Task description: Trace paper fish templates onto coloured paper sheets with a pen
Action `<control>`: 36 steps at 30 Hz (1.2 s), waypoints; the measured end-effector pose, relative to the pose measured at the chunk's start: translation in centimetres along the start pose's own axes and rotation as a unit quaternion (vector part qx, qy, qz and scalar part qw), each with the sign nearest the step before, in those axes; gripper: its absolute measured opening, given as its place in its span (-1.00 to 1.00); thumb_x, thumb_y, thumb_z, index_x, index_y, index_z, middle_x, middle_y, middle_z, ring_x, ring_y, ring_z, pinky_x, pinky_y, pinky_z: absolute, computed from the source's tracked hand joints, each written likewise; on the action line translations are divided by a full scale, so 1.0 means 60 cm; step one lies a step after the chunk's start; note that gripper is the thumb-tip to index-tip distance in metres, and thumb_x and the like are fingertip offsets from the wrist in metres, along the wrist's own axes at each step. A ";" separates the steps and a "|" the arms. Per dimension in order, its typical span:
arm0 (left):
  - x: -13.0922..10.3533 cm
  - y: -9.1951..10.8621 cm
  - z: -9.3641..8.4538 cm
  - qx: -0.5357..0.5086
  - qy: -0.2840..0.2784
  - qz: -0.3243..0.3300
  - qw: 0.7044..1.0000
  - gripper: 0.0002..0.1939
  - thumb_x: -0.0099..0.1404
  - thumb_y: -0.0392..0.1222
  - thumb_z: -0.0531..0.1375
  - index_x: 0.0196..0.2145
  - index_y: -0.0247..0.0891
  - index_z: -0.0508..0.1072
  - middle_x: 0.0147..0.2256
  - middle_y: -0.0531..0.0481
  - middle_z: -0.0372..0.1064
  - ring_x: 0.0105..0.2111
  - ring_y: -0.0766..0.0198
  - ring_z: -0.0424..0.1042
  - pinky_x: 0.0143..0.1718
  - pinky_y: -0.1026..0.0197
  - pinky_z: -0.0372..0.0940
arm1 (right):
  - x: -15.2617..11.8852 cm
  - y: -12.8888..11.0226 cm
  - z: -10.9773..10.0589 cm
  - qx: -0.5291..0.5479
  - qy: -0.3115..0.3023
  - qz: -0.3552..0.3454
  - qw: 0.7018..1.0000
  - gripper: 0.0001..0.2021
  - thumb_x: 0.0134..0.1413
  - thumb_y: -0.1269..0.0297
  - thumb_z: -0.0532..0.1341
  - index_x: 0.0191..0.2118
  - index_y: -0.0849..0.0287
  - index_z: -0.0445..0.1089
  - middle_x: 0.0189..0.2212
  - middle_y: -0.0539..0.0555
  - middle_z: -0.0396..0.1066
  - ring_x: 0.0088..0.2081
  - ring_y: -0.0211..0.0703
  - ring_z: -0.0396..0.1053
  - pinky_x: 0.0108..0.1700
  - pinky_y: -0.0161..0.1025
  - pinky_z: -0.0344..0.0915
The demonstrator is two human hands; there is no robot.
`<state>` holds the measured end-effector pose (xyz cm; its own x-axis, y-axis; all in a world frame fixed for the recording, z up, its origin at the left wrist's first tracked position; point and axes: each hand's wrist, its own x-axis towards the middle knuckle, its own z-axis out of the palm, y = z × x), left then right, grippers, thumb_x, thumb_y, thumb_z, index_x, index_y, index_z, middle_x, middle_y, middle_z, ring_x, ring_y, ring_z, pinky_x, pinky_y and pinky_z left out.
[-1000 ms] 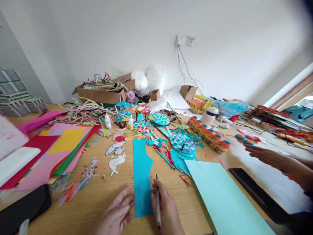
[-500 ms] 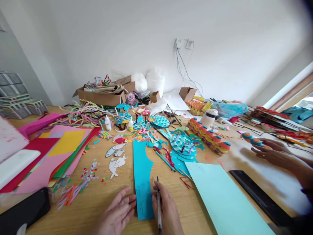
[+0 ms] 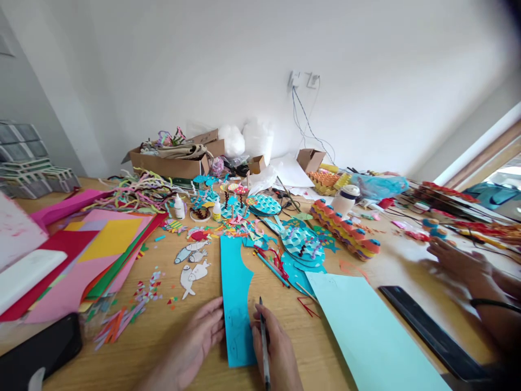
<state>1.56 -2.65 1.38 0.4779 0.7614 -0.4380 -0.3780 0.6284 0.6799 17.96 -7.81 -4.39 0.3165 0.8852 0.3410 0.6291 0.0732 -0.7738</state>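
Observation:
A strip of blue paper (image 3: 237, 282), its right edge cut in a curve, lies on the table in front of me. Faint fish-like outlines are drawn on its lower part. My left hand (image 3: 199, 342) rests at the strip's left edge, fingers stretched out and holding nothing. In my right hand (image 3: 277, 347) is a dark pen (image 3: 264, 342), its tip pointing up and away from the paper. That hand's fingertips are at the strip's right edge. Cut-out paper fish (image 3: 195, 271) lie beyond my left hand.
A pale green sheet (image 3: 366, 326) and a long black object (image 3: 431, 331) lie to the right. Another person's hands (image 3: 468, 266) work at the far right. Coloured papers (image 3: 109, 239) and a black phone (image 3: 44, 347) are left. Behind stand glue bottles (image 3: 179, 207) and a cardboard box (image 3: 169, 163).
My left hand has shifted slightly up along the strip's edge. My right hand stays nearly still with the pen. The other person's hands have moved right.

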 end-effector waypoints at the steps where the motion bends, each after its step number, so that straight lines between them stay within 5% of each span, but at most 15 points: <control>1: 0.005 0.002 0.001 0.008 0.004 -0.003 1.000 -0.48 -0.03 -0.11 0.32 -0.10 -0.32 0.37 -0.14 -0.22 0.44 -0.07 0.04 0.37 0.00 0.07 0.18 | 0.000 -0.001 0.001 0.007 0.007 0.004 1.000 -0.68 0.09 0.11 0.07 -0.15 0.21 0.38 -0.34 0.16 0.52 -0.34 -0.12 0.49 -0.28 -0.31 0.43; 18: 0.032 0.008 0.007 0.176 -0.021 0.031 0.984 -0.68 0.07 -0.03 0.20 -0.28 -0.28 0.35 -0.32 -0.07 0.47 -0.32 0.13 0.45 -0.31 0.14 0.29 | 0.004 -0.015 -0.003 0.079 0.026 0.001 0.997 -0.64 0.10 0.01 0.07 -0.22 0.23 0.36 -0.44 0.12 0.49 -0.44 -0.19 0.46 -0.35 -0.34 0.41; 28: 0.031 0.011 0.002 0.180 0.010 0.040 0.983 -0.63 0.00 0.00 0.25 -0.29 -0.27 0.34 -0.34 -0.03 0.45 -0.38 0.19 0.44 -0.38 0.20 0.29 | 0.001 -0.019 -0.030 0.157 0.001 0.089 0.984 -0.68 0.06 0.12 0.10 -0.14 0.24 0.31 -0.36 0.14 0.44 -0.40 -0.20 0.44 -0.42 -0.37 0.38; 36: 0.034 0.012 -0.003 0.175 0.006 0.041 0.984 -0.58 -0.02 0.02 0.27 -0.25 -0.26 0.32 -0.27 -0.05 0.44 -0.37 0.20 0.44 -0.38 0.21 0.30 | 0.003 -0.035 -0.049 0.154 -0.008 0.069 0.986 -0.76 0.02 0.28 0.13 -0.16 0.20 0.33 -0.37 0.09 0.45 -0.47 -0.26 0.41 -0.45 -0.39 0.35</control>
<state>2.14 -0.63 0.88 0.4480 0.8097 -0.3790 -0.1179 0.4737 0.8727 18.81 -9.15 -1.14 0.3710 0.9034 0.2149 0.3345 0.0859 -0.9385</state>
